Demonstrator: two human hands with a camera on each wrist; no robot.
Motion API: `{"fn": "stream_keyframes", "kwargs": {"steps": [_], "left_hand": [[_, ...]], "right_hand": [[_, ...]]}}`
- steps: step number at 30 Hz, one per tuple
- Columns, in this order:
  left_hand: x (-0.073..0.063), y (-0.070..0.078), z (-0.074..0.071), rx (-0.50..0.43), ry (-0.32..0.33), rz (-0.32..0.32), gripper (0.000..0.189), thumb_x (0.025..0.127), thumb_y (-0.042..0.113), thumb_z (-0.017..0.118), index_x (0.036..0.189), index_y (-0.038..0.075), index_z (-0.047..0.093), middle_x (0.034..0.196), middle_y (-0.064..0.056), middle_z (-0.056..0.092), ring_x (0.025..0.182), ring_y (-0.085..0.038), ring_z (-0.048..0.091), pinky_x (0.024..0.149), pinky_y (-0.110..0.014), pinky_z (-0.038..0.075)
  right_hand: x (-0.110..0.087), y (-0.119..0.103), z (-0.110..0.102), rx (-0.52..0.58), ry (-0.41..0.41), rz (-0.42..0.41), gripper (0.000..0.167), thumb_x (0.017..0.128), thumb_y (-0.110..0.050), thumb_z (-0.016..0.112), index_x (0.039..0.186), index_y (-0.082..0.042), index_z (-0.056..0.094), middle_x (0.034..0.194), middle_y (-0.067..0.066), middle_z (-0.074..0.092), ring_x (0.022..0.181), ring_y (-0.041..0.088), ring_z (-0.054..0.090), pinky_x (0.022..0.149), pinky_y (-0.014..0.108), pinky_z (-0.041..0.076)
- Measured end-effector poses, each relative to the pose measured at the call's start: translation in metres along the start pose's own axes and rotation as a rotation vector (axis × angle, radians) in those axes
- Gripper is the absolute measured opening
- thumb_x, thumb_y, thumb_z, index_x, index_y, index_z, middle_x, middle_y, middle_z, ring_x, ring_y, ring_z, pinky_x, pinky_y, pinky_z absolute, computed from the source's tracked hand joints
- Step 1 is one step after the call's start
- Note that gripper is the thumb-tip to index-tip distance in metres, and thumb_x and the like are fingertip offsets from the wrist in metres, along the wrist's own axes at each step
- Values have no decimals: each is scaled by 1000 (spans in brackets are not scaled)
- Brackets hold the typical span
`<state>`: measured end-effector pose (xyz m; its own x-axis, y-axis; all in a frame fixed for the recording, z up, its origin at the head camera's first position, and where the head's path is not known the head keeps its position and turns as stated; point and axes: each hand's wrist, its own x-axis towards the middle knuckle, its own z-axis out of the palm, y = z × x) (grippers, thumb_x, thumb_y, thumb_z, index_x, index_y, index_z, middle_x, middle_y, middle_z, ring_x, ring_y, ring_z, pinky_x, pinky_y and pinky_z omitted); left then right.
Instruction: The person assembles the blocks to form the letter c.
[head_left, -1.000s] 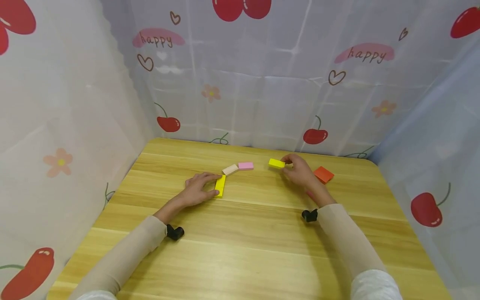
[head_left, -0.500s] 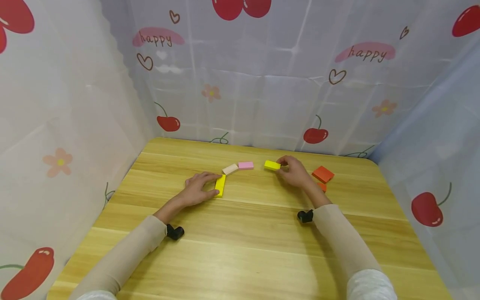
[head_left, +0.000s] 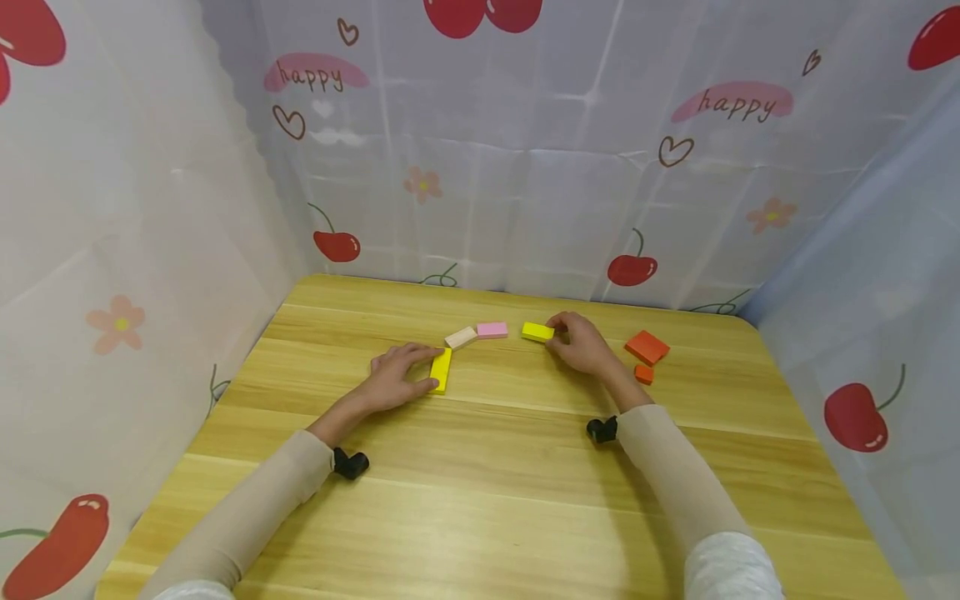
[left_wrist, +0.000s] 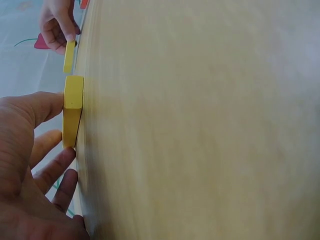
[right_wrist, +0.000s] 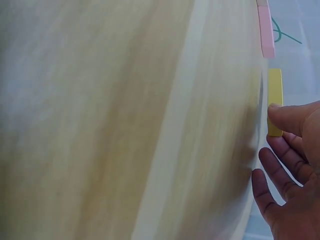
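Observation:
My left hand (head_left: 392,382) pinches a yellow block (head_left: 441,372) that lies flat on the table, thumb at its near end and fingers at its far end. In the left wrist view that yellow block (left_wrist: 73,107) sits between thumb and fingers. My right hand (head_left: 581,344) holds a second yellow block (head_left: 537,332) by its right end. In the right wrist view this block (right_wrist: 275,95) is slightly off the tabletop. A pale wooden block (head_left: 461,337) and a pink block (head_left: 492,331) form a bent row from the left yellow block; a gap separates pink from the right-hand block.
To the right of my right hand lie an orange-red flat piece (head_left: 647,347) and a smaller orange block (head_left: 643,374). The wooden tabletop (head_left: 480,500) ends at a printed curtain (head_left: 525,200) behind, with more curtain on both sides.
My right hand has moved left with its yellow block, nearer to the pink block, bringing the small orange block into full sight. The left hand and its block have stayed in place.

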<state>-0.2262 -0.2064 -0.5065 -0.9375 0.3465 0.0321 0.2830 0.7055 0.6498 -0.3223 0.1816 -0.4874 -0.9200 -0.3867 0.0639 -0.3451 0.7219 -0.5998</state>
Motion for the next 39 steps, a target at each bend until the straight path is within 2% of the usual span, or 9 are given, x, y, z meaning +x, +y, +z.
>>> {"fn": "stream_keyframes", "kwargs": {"steps": [5, 26, 39], "left_hand": [[0, 0, 0, -7, -5, 4, 60, 101, 37, 74, 158, 25, 57, 160, -10, 55, 145, -41, 44, 110, -69, 21], [1, 0, 0, 3, -3, 6, 61, 100, 37, 74, 158, 24, 57, 159, -10, 55, 145, -42, 45, 110, -69, 21], [0, 0, -1, 1, -7, 4, 61, 101, 37, 74, 158, 26, 56, 161, -10, 54, 147, -42, 44, 112, -70, 19]], "right_hand": [[1, -1, 2, -3, -6, 4, 35, 103, -10, 69, 135, 5, 63, 129, 26, 66, 120, 41, 61, 112, 56, 48], [12, -5, 11, -10, -16, -6, 34, 102, -10, 70, 133, 4, 65, 130, 25, 68, 122, 40, 62, 114, 56, 47], [11, -6, 14, -15, 1, 2, 33, 102, -12, 71, 132, 1, 65, 130, 22, 67, 118, 37, 58, 113, 55, 44]]}}
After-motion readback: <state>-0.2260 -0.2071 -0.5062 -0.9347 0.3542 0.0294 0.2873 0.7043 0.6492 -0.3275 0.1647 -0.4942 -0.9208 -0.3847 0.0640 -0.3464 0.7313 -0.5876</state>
